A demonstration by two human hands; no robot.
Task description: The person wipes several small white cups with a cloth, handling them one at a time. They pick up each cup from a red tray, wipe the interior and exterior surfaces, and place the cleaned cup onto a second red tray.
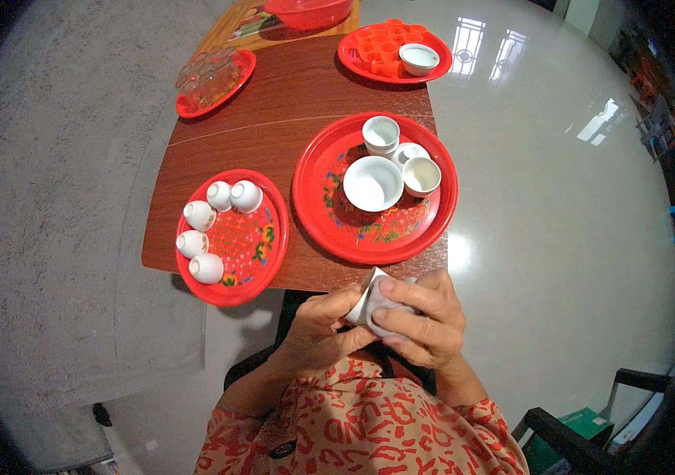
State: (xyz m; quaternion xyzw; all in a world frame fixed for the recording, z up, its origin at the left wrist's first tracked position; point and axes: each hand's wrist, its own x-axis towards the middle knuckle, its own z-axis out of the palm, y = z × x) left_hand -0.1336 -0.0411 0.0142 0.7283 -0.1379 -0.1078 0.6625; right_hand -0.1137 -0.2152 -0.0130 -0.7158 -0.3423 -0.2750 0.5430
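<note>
Just past the table's near edge, my left hand [321,326] grips a small white cup [359,309], tilted and partly hidden by my fingers. My right hand [431,318] is closed on a pale grey cloth [382,315] pressed against the cup. Beyond my hands lies a large round red tray [309,226] with a floral pattern. On it are a white bowl [373,184], a white cup [421,176], stacked white cups [381,133] and a white lid-like piece [411,153]. To the left, a smaller red tray [226,299] carries several upside-down white cups [207,269].
Clear glasses [212,77] crowd a red tray [242,67] at the far left of the wooden table [274,91]. Another red tray [347,59] at far right bears several orange cups [389,49] and a white bowl [419,59]. A red basin [309,12] stands farthest away.
</note>
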